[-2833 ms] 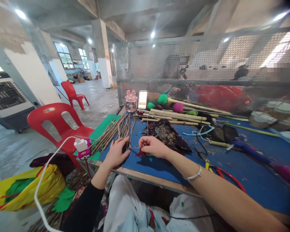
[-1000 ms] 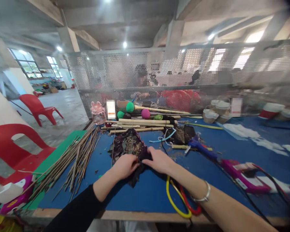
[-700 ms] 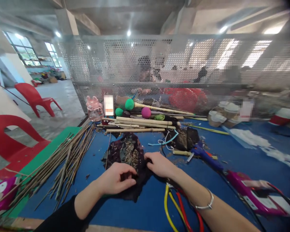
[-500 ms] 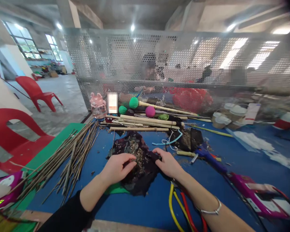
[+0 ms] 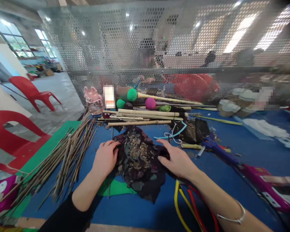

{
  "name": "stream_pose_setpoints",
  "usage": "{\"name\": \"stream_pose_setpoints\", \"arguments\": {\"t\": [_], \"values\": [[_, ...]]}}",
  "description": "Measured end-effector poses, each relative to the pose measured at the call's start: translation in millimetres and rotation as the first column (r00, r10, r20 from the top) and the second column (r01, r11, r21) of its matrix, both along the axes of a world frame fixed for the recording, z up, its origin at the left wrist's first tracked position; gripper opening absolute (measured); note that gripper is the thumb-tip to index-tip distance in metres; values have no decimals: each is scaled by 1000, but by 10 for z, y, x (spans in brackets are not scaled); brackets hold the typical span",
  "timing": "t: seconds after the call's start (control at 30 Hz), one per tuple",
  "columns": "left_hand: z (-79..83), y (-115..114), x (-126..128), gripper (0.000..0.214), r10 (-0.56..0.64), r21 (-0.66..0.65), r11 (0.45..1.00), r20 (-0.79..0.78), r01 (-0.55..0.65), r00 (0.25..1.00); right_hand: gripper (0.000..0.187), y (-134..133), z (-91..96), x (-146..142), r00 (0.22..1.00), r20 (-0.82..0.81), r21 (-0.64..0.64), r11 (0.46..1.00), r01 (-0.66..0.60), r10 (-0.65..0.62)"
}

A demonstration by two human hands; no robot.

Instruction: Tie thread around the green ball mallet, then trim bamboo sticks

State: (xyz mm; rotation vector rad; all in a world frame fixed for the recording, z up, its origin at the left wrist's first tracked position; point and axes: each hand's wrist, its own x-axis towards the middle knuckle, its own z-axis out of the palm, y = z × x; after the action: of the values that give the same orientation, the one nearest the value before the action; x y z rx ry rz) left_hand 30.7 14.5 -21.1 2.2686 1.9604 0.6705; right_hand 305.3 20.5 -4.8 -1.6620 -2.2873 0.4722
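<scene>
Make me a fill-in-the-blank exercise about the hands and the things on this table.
The left hand and right hand lie on a dark cloth on a ____ table.
The bundle of sticks lies to the ____ of the left hand.
The felt scrap under the cloth's near edge is ____.
The bracelet sits on the ____ wrist.
Missing words: blue; left; green; right.

No lettering, number or brand can be read anywhere: the white label (image 5: 108, 96) beside the pink bottle (image 5: 93, 100) is blurred out (so is the pale carton (image 5: 265, 95) far right).
</scene>
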Motion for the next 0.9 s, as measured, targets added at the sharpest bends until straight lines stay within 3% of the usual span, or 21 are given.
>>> {"name": "stream_pose_setpoints", "arguments": {"t": [0.1, 0.27, 0.47, 0.6, 0.77, 0.9], "values": [[-32, 33, -69, 29, 5, -129, 992, 28, -2, 1000, 51, -4, -41, -15, 995, -76, -50, 997, -62, 58], [-58, 44, -34, 31, 22, -182, 983, 99, -4, 995, 51, 76, -177, 47, 989, -145, -95, 995, 14, -28], [-72, 36, -32, 27, 84, -281, 959, 184, -30, 979, 53, 56, -314, 134, 977, -209, -75, 996, -53, 36], [-113, -6, -83, 25, 80, -283, 959, 203, -20, 976, 52, 10, -348, 120, 978, -205, -46, 998, -53, 42], [-74, 41, -99, 30, 96, -230, 971, 124, -65, 988, 36, 98, -329, 92, 989, -144, 112, 993, -22, 39], [-11, 70, -144, 28, 102, -175, 980, 33, -95, 994, 51, 128, -130, 95, 991, -63, 102, 988, -113, 120]]}}
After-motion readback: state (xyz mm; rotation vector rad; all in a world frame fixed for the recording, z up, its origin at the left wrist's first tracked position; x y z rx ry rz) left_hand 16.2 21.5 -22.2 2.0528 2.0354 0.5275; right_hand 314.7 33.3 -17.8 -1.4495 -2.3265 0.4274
